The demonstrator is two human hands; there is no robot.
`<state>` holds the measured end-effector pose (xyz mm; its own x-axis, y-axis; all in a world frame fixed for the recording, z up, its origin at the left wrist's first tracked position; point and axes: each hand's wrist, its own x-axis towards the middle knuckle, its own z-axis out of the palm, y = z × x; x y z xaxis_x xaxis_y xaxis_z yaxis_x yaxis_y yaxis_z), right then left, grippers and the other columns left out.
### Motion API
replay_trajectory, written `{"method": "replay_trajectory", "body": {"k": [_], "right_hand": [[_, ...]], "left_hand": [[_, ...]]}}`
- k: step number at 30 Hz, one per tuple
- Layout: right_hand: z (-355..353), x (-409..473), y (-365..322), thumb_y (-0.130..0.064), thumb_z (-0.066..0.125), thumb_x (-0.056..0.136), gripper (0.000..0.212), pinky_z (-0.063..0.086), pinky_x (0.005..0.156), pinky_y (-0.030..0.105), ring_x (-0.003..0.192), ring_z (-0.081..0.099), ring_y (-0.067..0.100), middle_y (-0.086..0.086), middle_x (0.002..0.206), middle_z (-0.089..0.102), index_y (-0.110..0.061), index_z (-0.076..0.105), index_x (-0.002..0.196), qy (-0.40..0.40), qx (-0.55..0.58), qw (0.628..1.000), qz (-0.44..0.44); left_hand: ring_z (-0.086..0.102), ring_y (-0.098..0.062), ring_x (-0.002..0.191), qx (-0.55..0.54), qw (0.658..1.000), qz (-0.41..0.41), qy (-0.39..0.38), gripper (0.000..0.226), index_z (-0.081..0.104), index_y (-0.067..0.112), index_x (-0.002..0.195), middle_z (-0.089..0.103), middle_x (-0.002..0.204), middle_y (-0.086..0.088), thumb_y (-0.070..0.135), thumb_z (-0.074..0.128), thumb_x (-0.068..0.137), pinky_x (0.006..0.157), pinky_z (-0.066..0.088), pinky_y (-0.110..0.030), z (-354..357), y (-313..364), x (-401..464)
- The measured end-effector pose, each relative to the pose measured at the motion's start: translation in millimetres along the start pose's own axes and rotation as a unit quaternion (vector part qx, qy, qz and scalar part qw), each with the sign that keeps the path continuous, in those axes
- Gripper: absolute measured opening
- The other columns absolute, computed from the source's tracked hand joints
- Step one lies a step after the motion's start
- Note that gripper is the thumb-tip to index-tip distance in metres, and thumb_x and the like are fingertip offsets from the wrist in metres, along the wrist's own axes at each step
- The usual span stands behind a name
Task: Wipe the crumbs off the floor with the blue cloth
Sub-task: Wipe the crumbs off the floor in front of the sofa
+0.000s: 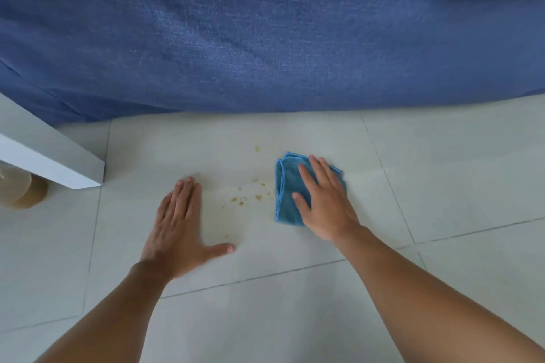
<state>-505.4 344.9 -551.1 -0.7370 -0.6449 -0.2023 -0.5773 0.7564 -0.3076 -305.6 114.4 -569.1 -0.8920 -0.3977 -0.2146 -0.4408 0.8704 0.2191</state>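
A folded blue cloth point(287, 194) lies flat on the pale tiled floor point(442, 174). My right hand point(324, 200) rests palm down on top of it, fingers spread, covering its right half. Yellowish crumbs point(250, 196) are scattered on the tile just left of the cloth, and one more crumb point(257, 149) lies farther back. My left hand point(180, 227) presses flat on the floor left of the crumbs, holding nothing, thumb stretched to the right.
A blue fabric sofa point(265, 47) fills the back of the view, right behind the crumbs. A white table corner point(59, 162) juts in at the left, with a round tan object point(23, 190) under it.
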Motion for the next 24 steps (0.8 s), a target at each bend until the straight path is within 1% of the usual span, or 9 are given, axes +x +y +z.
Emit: {"method": "replay_trajectory", "body": {"k": [2,4,5,9,12,16,19,21,24], "right_hand": [[18,-3,-19,-0.051,0.027,0.105,0.069,-0.006,0.127,0.043,0.157,-0.015,0.023,0.004,0.172,-0.010,-0.020,0.007,0.163,-0.045,-0.042,0.998,0.010],[32,-19,-32,-0.052,0.012,0.101,0.071,-0.008,0.126,0.046,0.157,-0.016,0.023,0.003,0.172,-0.011,-0.021,0.003,0.164,-0.027,-0.062,0.998,0.022],[37,-29,-34,-0.052,0.010,0.100,0.071,-0.008,0.126,0.046,0.157,-0.016,0.022,0.001,0.172,-0.008,-0.021,0.005,0.164,-0.019,-0.065,0.998,0.018],[36,-49,-4,-0.056,0.015,0.100,0.070,-0.003,0.126,0.048,0.157,-0.014,0.018,-0.007,0.172,-0.004,-0.027,0.010,0.163,-0.031,-0.101,0.994,-0.004],[23,-23,11,-0.060,0.011,0.098,0.071,-0.006,0.126,0.050,0.157,-0.015,0.019,-0.009,0.171,-0.010,-0.031,0.004,0.163,-0.035,-0.117,0.991,0.062],[25,18,-15,-0.054,0.014,0.104,0.066,-0.007,0.125,0.053,0.157,-0.015,0.024,-0.004,0.171,-0.012,-0.029,-0.001,0.163,-0.015,-0.085,0.988,0.131],[40,-21,-37,-0.050,0.014,0.102,0.065,-0.006,0.125,0.051,0.157,-0.014,0.023,-0.004,0.172,-0.008,-0.029,0.004,0.163,-0.007,-0.090,0.993,0.074],[42,-56,-32,-0.052,0.015,0.102,0.065,-0.005,0.126,0.051,0.157,-0.016,0.020,-0.007,0.171,-0.009,-0.031,0.004,0.163,-0.035,-0.095,0.994,0.030],[34,-53,-7,-0.057,0.012,0.099,0.068,-0.001,0.126,0.052,0.157,-0.013,0.019,-0.010,0.170,-0.009,-0.033,0.004,0.162,-0.046,-0.111,0.992,0.038]], "left_hand": [[-0.007,-0.025,0.156,0.009,1.000,-0.001,-0.002,0.147,0.004,0.004,0.158,0.000,0.169,-0.014,0.099,0.047,0.055,0.127,0.006,-0.045,-2,1,-1],[-0.004,-0.026,0.156,0.010,1.000,0.000,0.001,0.147,0.006,0.003,0.158,0.003,0.169,-0.015,0.099,0.045,0.054,0.127,0.009,-0.045,-3,2,-1],[-0.002,-0.027,0.156,0.010,1.000,0.000,0.003,0.146,0.007,0.003,0.158,0.004,0.168,-0.015,0.099,0.045,0.054,0.127,0.010,-0.046,-3,2,-1],[-0.002,-0.027,0.156,0.015,1.000,0.004,-0.001,0.145,0.008,0.002,0.158,0.004,0.168,-0.015,0.100,0.041,0.056,0.126,0.010,-0.047,-3,1,-2],[-0.005,-0.026,0.156,0.013,1.000,0.008,-0.004,0.147,0.006,0.002,0.158,0.000,0.169,-0.015,0.103,0.033,0.054,0.127,0.009,-0.047,-3,-1,-2],[-0.005,-0.027,0.156,0.015,1.000,0.011,-0.001,0.151,0.007,0.000,0.157,0.000,0.169,-0.015,0.104,0.035,0.051,0.126,0.011,-0.048,-2,-1,-2],[-0.003,-0.028,0.156,0.015,1.000,0.011,-0.004,0.151,0.010,0.000,0.157,0.003,0.168,-0.016,0.103,0.041,0.051,0.126,0.010,-0.048,-2,-1,-1],[-0.003,-0.028,0.156,0.013,1.000,0.009,-0.005,0.151,0.011,0.000,0.157,0.004,0.168,-0.016,0.102,0.042,0.050,0.126,0.009,-0.047,-4,-1,-1],[-0.003,-0.027,0.156,0.017,1.000,0.008,-0.002,0.152,0.010,-0.001,0.157,0.003,0.168,-0.016,0.102,0.042,0.050,0.127,0.008,-0.047,-5,-1,-1]]}}
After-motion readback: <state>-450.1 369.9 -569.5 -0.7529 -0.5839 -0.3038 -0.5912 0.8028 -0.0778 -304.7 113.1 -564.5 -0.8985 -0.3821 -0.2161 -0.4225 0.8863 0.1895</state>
